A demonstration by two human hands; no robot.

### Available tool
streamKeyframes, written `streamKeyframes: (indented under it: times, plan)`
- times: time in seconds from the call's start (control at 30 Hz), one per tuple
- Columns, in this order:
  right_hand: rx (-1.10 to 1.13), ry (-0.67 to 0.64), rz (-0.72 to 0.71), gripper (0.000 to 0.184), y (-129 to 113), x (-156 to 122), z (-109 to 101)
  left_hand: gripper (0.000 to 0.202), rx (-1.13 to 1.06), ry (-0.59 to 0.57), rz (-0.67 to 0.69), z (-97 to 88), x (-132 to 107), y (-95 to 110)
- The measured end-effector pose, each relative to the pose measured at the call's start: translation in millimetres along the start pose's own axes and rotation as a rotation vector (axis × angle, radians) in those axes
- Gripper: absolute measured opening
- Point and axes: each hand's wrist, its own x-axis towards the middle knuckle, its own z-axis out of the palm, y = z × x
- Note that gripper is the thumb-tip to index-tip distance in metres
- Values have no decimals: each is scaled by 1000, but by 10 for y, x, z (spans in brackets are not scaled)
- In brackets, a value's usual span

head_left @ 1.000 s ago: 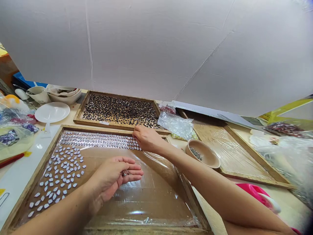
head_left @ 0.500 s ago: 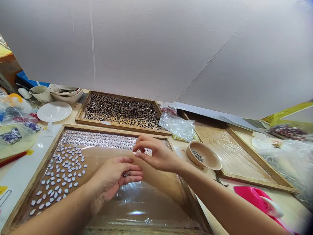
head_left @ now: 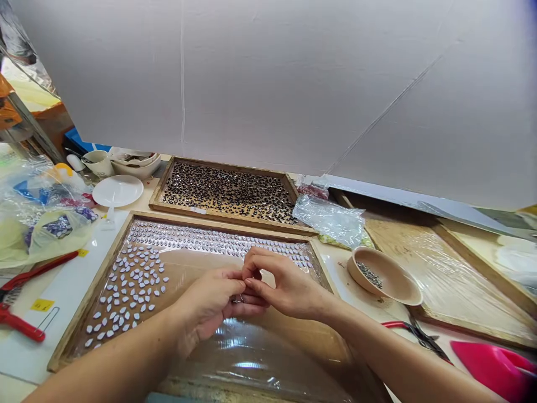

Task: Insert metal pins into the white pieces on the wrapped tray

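Observation:
My left hand (head_left: pixel 218 299) is half curled, palm turned up, over a wooden-framed tray (head_left: pixel 90 296). Small silvery bits (head_left: pixel 238 300) show against its fingers, too small to name. Thumb and forefinger of my right hand (head_left: pixel 283 282) are pinched together at the left fingertips; whatever they hold is hidden. Below, clear film covers the tray's brown base. Loose white leaf-shaped pieces (head_left: pixel 138 274) lie scattered on its left side. Along the far edge, rows of white pieces with dark centres (head_left: pixel 210 239) are set out, partly behind my right hand.
Behind stands another framed tray (head_left: pixel 226 190) of small dark pieces. To the right are a beige bowl (head_left: pixel 398 282) with tiny metallic bits, a film-covered frame (head_left: pixel 465 268), pliers (head_left: pixel 423 336) and a pink object (head_left: pixel 486 364). Red-handled cutters (head_left: pixel 25 280) and a white plate (head_left: pixel 117 191) lie left.
My right hand has come down to meet my left fingers, its pinch now touching them. The left fingers have curled in more. The whole view has shifted, so things appear farther right.

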Motion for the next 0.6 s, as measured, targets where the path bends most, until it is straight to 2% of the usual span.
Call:
streamKeyframes:
  times: [0.07,0.13,0.23,0.33,0.4,0.6]
  plan:
    - [-7,59,-13,10,73,19,-48,11,-23,33,-7,4,-10,6]
    - [-76,158,-17,10,204,54,-121,14,-40,115,-26,13,-23,12]
    - [-328,256,25,8,443,125,-230,26,-30,192,-43,23,-31,11]
    - [-603,175,80,10,610,196,-279,32,-11,184,-42,15,-21,-4]
    - [-710,95,87,13,652,236,-270,32,-6,179,-42,5,-12,-12]
    - [-776,-22,36,17,615,292,-197,27,-14,168,-40,-7,-12,-4]
